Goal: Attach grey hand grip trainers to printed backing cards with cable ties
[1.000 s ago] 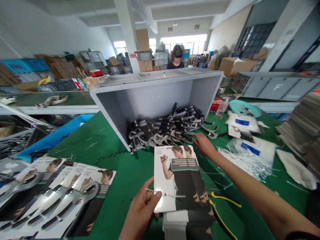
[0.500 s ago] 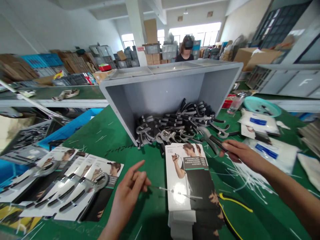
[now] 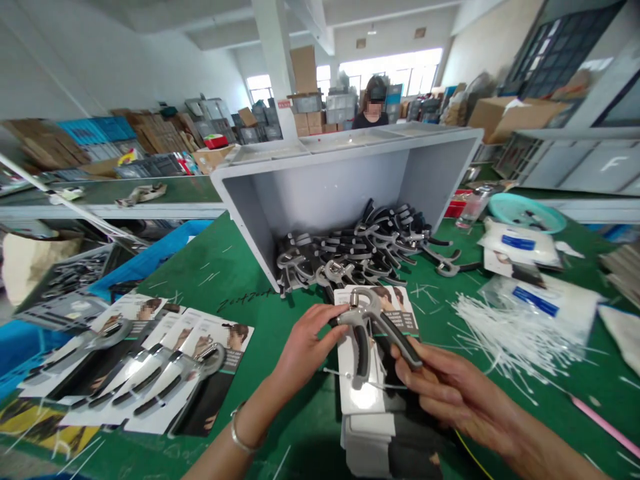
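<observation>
My left hand (image 3: 306, 347) and my right hand (image 3: 440, 387) both hold one grey and black hand gripper (image 3: 370, 330) above a stack of printed backing cards (image 3: 373, 407) on the green table (image 3: 240, 287). The left fingers pinch its spring end, the right fingers grip one handle. A thin white tie pokes through the top card under the tool. Behind it, a grey bin (image 3: 345, 180) lies tipped on its side with a pile of hand grippers (image 3: 360, 250) spilling out.
Finished cards with hand grippers attached (image 3: 145, 367) lie fanned at the left. A heap of white ties (image 3: 505, 330) and plastic bags (image 3: 525, 247) sit at the right, with a teal bowl (image 3: 525, 215) behind. A person (image 3: 373, 103) stands beyond the bin.
My right hand has brought a hand gripper from the pile to above the card stack. My left hand has risen from the tie on the card and taken hold of the tool's spring end.
</observation>
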Motion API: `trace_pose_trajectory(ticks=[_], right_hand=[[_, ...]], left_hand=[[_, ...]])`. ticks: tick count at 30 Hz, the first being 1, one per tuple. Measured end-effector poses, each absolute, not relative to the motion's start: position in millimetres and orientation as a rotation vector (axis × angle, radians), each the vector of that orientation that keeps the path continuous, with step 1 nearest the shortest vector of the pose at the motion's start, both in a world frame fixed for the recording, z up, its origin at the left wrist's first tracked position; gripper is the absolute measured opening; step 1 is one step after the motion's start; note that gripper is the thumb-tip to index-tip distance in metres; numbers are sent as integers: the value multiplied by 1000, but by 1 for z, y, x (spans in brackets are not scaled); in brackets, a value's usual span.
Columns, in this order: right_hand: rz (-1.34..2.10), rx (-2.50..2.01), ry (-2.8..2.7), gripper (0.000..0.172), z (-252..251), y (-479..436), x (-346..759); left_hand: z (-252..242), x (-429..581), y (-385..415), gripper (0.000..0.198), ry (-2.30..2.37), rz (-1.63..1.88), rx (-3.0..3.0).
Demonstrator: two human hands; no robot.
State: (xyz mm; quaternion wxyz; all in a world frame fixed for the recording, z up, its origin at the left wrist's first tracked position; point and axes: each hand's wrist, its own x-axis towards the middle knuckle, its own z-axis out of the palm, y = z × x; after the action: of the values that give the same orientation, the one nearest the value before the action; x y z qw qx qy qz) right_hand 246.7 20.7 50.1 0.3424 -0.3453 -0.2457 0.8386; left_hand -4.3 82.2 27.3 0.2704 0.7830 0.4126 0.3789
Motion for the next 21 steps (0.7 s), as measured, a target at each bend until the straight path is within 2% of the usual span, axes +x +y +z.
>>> trace_pose_trajectory(ticks=[3, 4, 6, 8, 9, 14, 19, 21], right_hand=[[1988, -1233, -1079, 43, 50, 13, 263], [1773, -1391, -1293, 45, 50, 12, 270], [1129, -1658, -1644, 39, 52, 14, 283], [601, -1683, -1857, 29, 53, 17, 288], [495, -1612, -1966, 26, 53, 19, 286], [511, -1245, -2273, 6, 45, 29, 247], [525, -1213, -2204, 10, 41, 37, 236], [577, -1195, -2245, 16, 45, 32, 240]], left_hand=[[23, -2, 76, 29, 1067, 931, 2195], [24, 0, 74, 28, 1047, 897, 2217], [29, 2, 72, 26, 1016, 816, 2235], [36, 4, 73, 25, 1010, 764, 2211], [39, 6, 76, 25, 1016, 769, 2195], [39, 23, 99, 26, 1031, 904, 2105], [31, 38, 104, 8, 948, 915, 1925], [30, 40, 102, 6, 951, 939, 1915]])
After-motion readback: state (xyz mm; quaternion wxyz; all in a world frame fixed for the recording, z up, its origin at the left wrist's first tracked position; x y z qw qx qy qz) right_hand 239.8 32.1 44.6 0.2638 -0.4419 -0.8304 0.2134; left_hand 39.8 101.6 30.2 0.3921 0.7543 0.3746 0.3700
